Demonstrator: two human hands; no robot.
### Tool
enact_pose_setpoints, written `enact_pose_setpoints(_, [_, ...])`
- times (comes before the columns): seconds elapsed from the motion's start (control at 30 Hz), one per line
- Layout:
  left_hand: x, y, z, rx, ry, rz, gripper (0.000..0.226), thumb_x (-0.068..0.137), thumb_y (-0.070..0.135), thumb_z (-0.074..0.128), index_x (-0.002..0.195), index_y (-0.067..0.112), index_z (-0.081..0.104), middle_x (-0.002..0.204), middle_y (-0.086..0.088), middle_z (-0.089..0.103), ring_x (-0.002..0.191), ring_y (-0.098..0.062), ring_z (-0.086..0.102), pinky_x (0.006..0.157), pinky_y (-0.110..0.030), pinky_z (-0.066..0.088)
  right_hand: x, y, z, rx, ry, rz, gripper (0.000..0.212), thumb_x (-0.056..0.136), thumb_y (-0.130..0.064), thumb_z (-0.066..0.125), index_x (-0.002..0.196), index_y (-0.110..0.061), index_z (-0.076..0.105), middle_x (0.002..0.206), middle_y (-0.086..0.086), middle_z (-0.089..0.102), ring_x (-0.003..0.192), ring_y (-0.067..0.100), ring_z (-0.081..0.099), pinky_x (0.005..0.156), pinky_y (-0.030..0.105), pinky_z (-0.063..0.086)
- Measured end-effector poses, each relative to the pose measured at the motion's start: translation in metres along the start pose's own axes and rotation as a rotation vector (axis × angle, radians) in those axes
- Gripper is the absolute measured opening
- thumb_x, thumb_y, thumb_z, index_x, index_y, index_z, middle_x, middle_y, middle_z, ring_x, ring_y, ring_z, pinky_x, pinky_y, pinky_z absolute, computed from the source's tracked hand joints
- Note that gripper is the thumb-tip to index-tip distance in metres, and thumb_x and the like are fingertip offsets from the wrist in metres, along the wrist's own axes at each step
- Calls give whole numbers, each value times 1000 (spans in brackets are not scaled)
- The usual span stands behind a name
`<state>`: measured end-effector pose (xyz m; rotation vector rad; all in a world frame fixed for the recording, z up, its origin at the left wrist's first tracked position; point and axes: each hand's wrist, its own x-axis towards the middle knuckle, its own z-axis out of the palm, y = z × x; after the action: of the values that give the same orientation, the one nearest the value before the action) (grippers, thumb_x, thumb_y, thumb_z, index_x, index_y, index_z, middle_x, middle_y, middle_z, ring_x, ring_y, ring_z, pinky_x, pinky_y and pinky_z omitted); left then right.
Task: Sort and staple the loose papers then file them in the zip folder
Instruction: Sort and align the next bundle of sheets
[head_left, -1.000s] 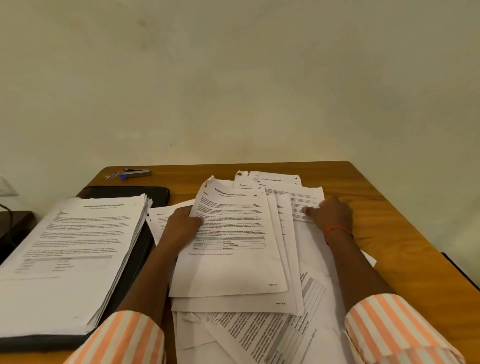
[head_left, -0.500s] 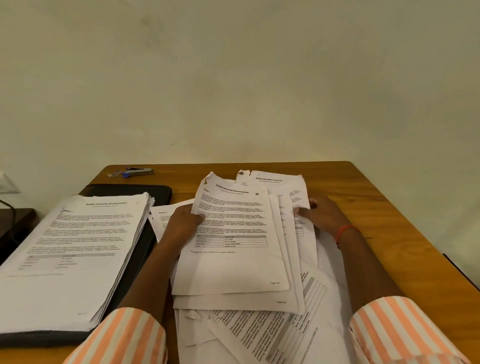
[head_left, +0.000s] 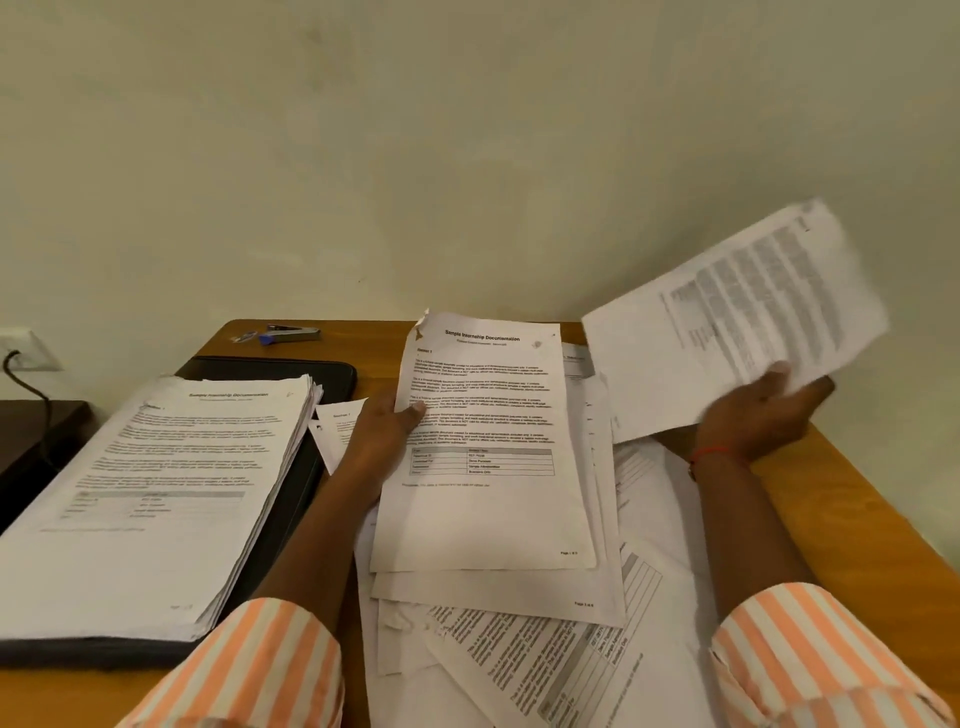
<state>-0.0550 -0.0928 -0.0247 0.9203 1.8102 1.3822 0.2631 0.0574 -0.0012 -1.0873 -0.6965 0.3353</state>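
Observation:
My left hand (head_left: 382, 434) grips the left edge of a small set of printed pages (head_left: 485, 447) headed "Sample Internship Documentation", held over the loose papers (head_left: 561, 660) spread on the table. My right hand (head_left: 756, 410) holds a single printed sheet (head_left: 737, 322) lifted in the air at the right, blurred by motion. A thick stack of sorted papers (head_left: 156, 493) lies on the black zip folder (head_left: 291, 374) at the left. A small stapler (head_left: 288, 332) with a blue part sits at the table's far edge.
The wooden table (head_left: 857, 499) meets a pale wall at the back. A dark low surface (head_left: 36, 431) with a cable and a wall socket (head_left: 23, 351) lies off the left side. Bare wood shows along the right edge.
My right hand has pulled one sheet out of the pile and raised it up and to the right. The left hand keeps its grip on the set of pages.

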Motion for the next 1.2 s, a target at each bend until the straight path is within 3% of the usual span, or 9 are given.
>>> enact_pose_setpoints(0.1, [-1,2,-1,7,7,14,27,102,31,58,127,20,59,115,0,72,97,-23,73,82,-44,61,7,-14,2,135,66,-77,34,104,-19,47,132,1,48,121,0,58,99,-14,63,78,11,54])
enact_pose_setpoints(0.27, [-3,1,-1,-8,15,21,27,103,31,57,128,20,58,117,2,70,100,-23,71,75,-36,59,20,-24,-5,285,147,-37,27,104,-17,47,130,-12,47,124,0,60,109,1,66,84,24,59])
enact_pose_setpoints(0.33, [-3,0,-1,-35,20,20,26,103,29,57,126,19,58,115,1,71,100,-23,71,72,-34,57,19,-25,-5,276,132,5,29,104,-15,47,132,-16,44,123,-4,58,106,-7,64,86,18,55])
enact_pose_setpoints(0.4, [-4,2,-1,-86,28,25,22,102,27,57,123,18,60,111,1,73,97,-23,73,73,-35,58,9,-21,0,174,27,34,36,104,-17,48,139,-11,45,120,-7,56,98,-14,61,85,8,48])
enact_pose_setpoints(0.53, [-5,3,-8,-235,31,72,24,102,17,57,126,14,62,115,-3,74,100,-24,73,83,-44,60,-19,0,8,21,-268,-5,36,104,-16,50,137,1,49,126,9,61,103,7,63,79,8,52])
enact_pose_setpoints(0.67, [-4,1,-7,-260,26,67,25,101,17,58,126,15,62,117,-4,74,103,-27,73,90,-52,58,-28,4,13,0,-398,3,36,103,-11,53,138,-2,48,124,4,60,90,-19,60,72,4,49])
enact_pose_setpoints(0.83, [-6,5,-3,-278,18,107,21,103,14,56,121,17,64,113,-3,75,99,-24,74,86,-47,59,-38,2,15,17,-495,56,39,102,-14,56,139,-7,49,128,4,62,101,-7,63,80,18,58])
enact_pose_setpoints(1.03, [-8,6,0,-311,18,131,22,103,13,56,123,17,63,111,0,76,95,-21,75,78,-39,61,-32,-14,18,164,-423,76,40,101,-8,56,140,-6,51,131,1,61,115,1,62,91,15,51])
enact_pose_setpoints(1.2, [-7,6,4,-289,42,155,18,102,15,57,118,20,64,105,5,76,89,-15,76,64,-24,60,-45,1,23,50,-787,292,29,99,-18,62,128,-11,62,121,0,70,111,15,67,96,34,56])
